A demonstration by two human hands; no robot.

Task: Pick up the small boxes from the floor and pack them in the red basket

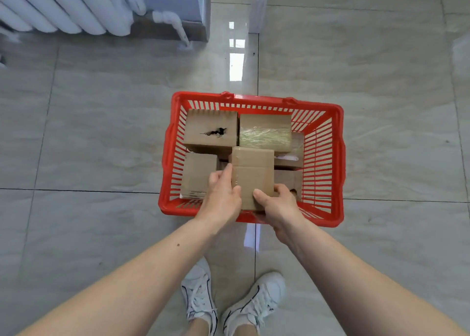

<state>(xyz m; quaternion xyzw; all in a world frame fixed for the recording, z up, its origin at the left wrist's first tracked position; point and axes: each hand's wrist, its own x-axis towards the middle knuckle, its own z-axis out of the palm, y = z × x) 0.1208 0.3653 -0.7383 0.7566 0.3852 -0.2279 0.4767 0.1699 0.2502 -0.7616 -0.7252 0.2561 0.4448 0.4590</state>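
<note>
Boxes of brown cardboard fill the red basket point(338, 157) on the tiled floor point(101, 132). Nearest, the left hand point(221, 195) and right hand point(277, 203) grip a taped box point(251, 173) over the basket's near half, fingers curled around its sides. Farther back lie a torn box point(211, 129) and a tape-wrapped box point(265, 132); beyond stands a radiator point(63, 5).

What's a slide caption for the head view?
Both hands lower a cardboard box into a red basket of boxes.

Tight fit below my hands

Beneath my hands the red basket point(338, 157) was crowded with cardboard boxes point(211, 129); slatted walls hemmed both sides, a gap stayed open right of my right hand point(277, 203), and bare floor point(101, 132) lay outside.
</note>
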